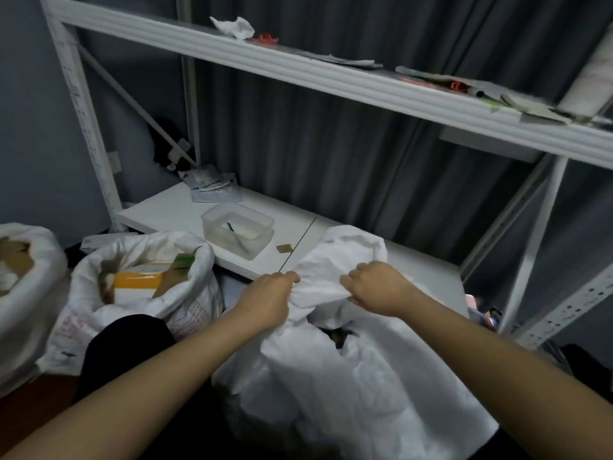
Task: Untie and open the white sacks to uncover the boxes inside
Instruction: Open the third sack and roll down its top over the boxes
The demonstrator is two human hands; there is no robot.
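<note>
Both fists clamped on the bunched neck of the front white sack [348, 386], left hand [268, 298] and right hand [376, 288] just beside each other, cloth stretched between them. Leaning against the low shelf [172, 212], beside a clear tub [237, 229]. To the left, an open sack [139, 293] showing boxes [139, 283].

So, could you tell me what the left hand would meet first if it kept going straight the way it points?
Probably the front edge of the low shelf, just beyond the left hand gripping the sack; depth is unclear.
</note>
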